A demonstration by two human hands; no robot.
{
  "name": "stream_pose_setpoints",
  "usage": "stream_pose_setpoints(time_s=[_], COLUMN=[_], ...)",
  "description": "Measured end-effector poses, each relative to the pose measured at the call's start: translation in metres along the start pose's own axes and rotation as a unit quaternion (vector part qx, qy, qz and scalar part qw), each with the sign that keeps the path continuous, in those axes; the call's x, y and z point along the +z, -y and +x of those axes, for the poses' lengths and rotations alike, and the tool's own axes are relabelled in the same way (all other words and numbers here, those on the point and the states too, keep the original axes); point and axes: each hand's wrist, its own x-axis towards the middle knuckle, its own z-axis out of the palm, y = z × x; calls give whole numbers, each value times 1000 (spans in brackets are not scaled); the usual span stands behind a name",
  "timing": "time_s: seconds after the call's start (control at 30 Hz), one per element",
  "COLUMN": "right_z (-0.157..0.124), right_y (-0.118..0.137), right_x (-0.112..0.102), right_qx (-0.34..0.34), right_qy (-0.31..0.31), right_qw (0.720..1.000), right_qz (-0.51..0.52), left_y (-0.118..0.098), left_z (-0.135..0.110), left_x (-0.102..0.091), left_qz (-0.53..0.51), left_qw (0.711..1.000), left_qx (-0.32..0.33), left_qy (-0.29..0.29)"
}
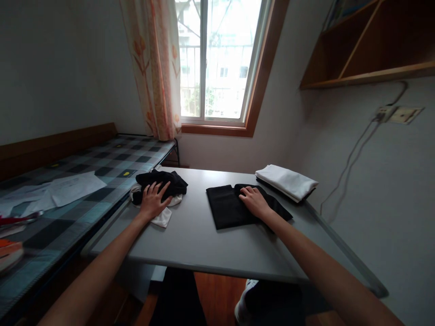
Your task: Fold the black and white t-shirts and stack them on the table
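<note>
My left hand point(156, 202) lies with spread fingers on a crumpled heap of dark clothes point(175, 180) at the table's left side. A piece of white cloth point(162, 218) sticks out from under that heap. Toward the right, my right hand point(254, 201) rests on a black garment point(226, 208), its fingers bent over a raised fold. The garment's left part lies flat and squared off, while the part under my hand and wrist is partly hidden. Just beyond it sits a folded white cloth point(286, 179) stacked on something black.
The grey-white table point(190, 246) stands against a bed point(68, 199) with a checked cover, where papers point(73, 190) lie. A window and curtain point(159, 68) are ahead. A wooden shelf point(367, 74) hangs at upper right, above a wall socket with a dangling cable point(353, 154).
</note>
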Motion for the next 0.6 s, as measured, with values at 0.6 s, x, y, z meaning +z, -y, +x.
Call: stream_pose_setpoints(time_s=[0.6], right_z=[64], right_y=[22], right_x=[-80], right_qx=[269], right_qy=[-86], right_qw=[551], right_qz=[785], left_y=[-158], left_z=[2], left_x=[-61], left_qz=[-214], left_qw=[890], left_qx=[403], left_qy=[24])
